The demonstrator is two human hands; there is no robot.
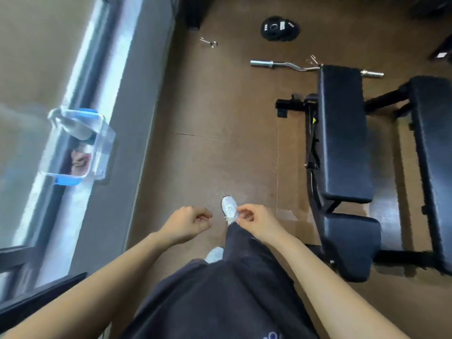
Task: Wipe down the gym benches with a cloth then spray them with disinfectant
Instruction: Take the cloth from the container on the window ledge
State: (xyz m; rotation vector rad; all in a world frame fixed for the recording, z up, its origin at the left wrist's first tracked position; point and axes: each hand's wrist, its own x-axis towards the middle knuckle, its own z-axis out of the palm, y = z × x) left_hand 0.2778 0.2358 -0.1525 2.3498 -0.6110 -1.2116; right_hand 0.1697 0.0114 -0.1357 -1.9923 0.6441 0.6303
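Two black padded gym benches stand on the brown floor at the right: the nearer bench (342,133) with its seat pad (352,243), and a second bench (433,143) at the right edge. On the grey window ledge at the left sits a clear plastic box (97,152) with blue clips; a white spray bottle (73,123) lies in it, with something pinkish beside it. My left hand (188,222) and my right hand (256,222) hover low in the middle, fingers curled, holding nothing. Both are well apart from the benches and the box.
A curl bar (288,65) lies on the floor beyond the nearer bench. A black weight plate (280,28) and a spring collar (208,42) lie farther back. The window and grey ledge (129,118) run along the left. My legs and white shoes (228,207) are below my hands.
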